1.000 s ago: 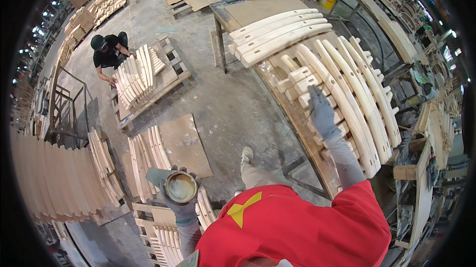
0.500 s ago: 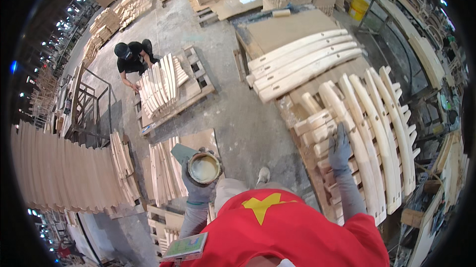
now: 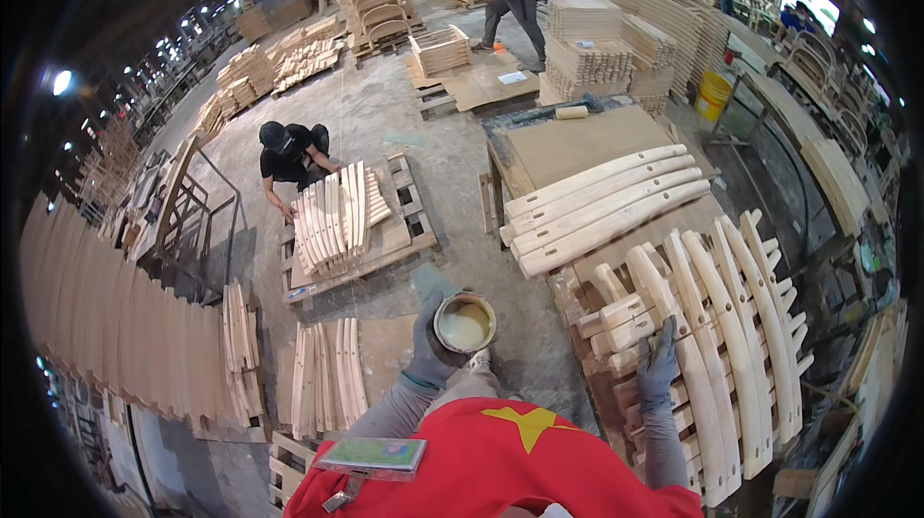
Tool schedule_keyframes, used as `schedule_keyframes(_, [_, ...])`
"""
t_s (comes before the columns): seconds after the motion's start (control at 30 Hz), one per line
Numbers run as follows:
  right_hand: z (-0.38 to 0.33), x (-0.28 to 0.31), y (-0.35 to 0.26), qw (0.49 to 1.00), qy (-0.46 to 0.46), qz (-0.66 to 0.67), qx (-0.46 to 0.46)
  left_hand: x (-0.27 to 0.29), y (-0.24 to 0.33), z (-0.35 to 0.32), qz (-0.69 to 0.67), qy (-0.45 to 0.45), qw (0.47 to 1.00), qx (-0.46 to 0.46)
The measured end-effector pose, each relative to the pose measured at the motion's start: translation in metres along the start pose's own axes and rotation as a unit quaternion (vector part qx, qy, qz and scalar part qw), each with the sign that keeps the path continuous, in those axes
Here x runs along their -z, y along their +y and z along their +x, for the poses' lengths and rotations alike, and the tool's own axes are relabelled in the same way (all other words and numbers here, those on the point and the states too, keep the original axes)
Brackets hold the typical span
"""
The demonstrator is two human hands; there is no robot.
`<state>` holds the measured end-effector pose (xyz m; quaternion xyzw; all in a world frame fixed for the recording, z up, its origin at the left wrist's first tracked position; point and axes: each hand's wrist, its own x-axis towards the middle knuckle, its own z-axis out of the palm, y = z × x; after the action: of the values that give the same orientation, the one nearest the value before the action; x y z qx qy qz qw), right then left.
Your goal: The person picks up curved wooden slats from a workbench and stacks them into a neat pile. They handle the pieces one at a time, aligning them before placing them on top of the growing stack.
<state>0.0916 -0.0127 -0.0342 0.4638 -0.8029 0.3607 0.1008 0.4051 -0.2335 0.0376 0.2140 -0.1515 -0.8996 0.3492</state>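
a pot of pale paste [image 3: 465, 324] is held in the left hand [image 3: 429, 352], the grip closed around its side. the right hand [image 3: 658, 364], fingers nearly straight, nothing visibly gripped, is laid against a curved slat [image 3: 695, 369] on the worktop [image 3: 558, 145].

Right: table [image 3: 568, 142] bearing slat row [image 3: 597, 202]; nearer slats [image 3: 729, 311] seemingly atop crosswise pieces [image 3: 630, 331]. Cup [image 3: 462, 349] in left hand [image 3: 426, 352], left of table. Beyond, farther left: slat batch [image 3: 332, 220] on pallet [image 3: 361, 271].

Brown flat-topped workbench [image 3: 568, 142], wood-laden.
At grey-gloved right hand [image 3: 657, 364]: short blocky pale-wood crosspieces [image 3: 630, 333], long curved pale-wood slats [image 3: 737, 335] across them. Beyond hand: second row of curved slats [image 3: 606, 200]; farther, small tan cylinder [image 3: 571, 113].
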Motion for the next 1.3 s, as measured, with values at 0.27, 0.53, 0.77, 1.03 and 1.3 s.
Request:
schedule_keyframes(0.27, [-0.001,0.001,-0.003,1.000,-0.028,-0.003,-0.009,0.011,0.007,0.001,-0.008,-0.001,1.000,-0.013])
schedule_keyframes(0.53, [-0.002,-0.002,0.000,1.000,-0.010,-0.021,0.019,0.031,0.012,-0.006,0.080,0.014,0.990,-0.114])
schedule_keyframes(0.77, [-0.003,-0.001,0.001,1.000,-0.010,-0.011,0.008,0.028,0.011,-0.020,-0.014,-0.007,0.998,-0.053])
schedule_keyframes(1.03, [-0.003,-0.001,-0.003,1.000,-0.014,-0.012,-0.005,0.030,0.007,-0.044,-0.001,0.004,0.998,-0.070])
schedule_keyframes(1.3, [-0.003,-0.002,-0.003,1.000,-0.001,-0.003,0.012,0.049,0.003,-0.057,-0.023,0.030,0.998,-0.044])
